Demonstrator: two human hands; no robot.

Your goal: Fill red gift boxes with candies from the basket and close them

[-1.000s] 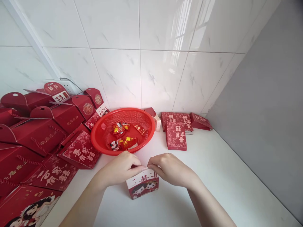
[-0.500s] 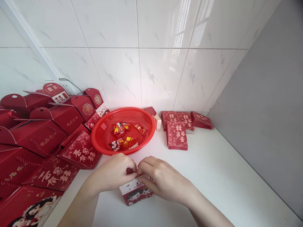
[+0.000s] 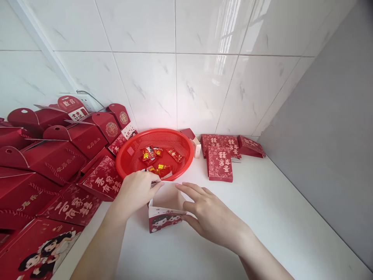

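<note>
A small gift box (image 3: 165, 221) with cartoon figures on its front stands on the white table, its top open and its pale inside showing. My left hand (image 3: 139, 192) pinches the back left part of its rim between thumb and fingers. On the right side of the box rests my right hand (image 3: 204, 212), fingers apart, the fingertips touching the rim and the side wall. Just behind the hands is a red plastic basket (image 3: 122, 155) holding several small red and gold packets (image 3: 163, 169).
Many red gift boxes (image 3: 70, 167) are piled on the left. Flat red boxes (image 3: 220, 163) lie at the back right, and a small opened box (image 3: 196, 147) stands beside the basket. A tiled wall (image 3: 145, 89) and a grey panel (image 3: 329, 144) bound the table.
The box top, closed or covered by my fingers before, now gapes open. My hands have spread apart and moved slightly up in the view, which has shifted a little.
</note>
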